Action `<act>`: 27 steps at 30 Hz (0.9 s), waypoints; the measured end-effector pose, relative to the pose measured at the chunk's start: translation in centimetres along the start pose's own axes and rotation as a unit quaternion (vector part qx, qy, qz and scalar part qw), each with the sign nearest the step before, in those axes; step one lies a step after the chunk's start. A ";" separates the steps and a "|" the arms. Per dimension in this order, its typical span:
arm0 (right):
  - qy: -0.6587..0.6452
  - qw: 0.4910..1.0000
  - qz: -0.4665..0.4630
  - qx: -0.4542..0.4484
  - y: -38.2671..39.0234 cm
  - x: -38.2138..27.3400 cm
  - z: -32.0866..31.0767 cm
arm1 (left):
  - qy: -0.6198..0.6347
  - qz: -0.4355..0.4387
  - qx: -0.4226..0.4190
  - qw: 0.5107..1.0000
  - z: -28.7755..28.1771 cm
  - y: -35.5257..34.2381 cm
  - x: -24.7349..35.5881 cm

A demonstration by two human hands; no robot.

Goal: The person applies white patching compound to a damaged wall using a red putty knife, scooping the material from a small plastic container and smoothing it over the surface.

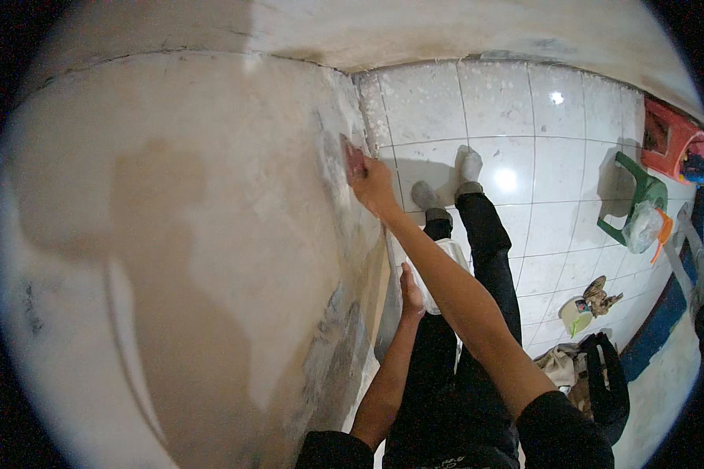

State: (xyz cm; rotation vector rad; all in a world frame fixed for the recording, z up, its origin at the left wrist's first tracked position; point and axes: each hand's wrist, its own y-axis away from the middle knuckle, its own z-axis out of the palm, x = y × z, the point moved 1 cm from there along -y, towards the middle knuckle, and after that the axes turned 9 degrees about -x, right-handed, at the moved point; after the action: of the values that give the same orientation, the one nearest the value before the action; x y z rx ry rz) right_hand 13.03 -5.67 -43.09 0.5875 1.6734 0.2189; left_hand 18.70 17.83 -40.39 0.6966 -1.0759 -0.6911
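My right hand (pixel 373 184) is closed on a reddish-brown flat tool (pixel 353 156), pressed to the plastered wall (pixel 211 195) near its corner, beside patchy white and grey marks. Lower down, my left hand (pixel 412 289) grips a white tray or container (pixel 446 252), partly hidden behind my right forearm. Shadows of my body fall across the wall.
My feet in grey socks stand on the white tiled floor (pixel 493 164). To the right are a red stool (pixel 669 141), a green stool (pixel 637 184) with a plastic bag, a small pale tub (pixel 572 316), a dark bag (pixel 602 367) and a blue strip along the edge.
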 end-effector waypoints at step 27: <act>-0.093 0.984 -0.038 -0.149 10.5 -6.8 3.3 | -0.101 0.012 -0.063 0.993 -5.0 -0.1 -4.6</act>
State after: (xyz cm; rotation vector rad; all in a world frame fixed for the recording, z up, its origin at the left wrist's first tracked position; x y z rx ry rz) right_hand 19.45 -0.69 -33.03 0.3087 1.4444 0.3428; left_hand 21.94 22.21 -44.52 0.5116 -1.2122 -0.8144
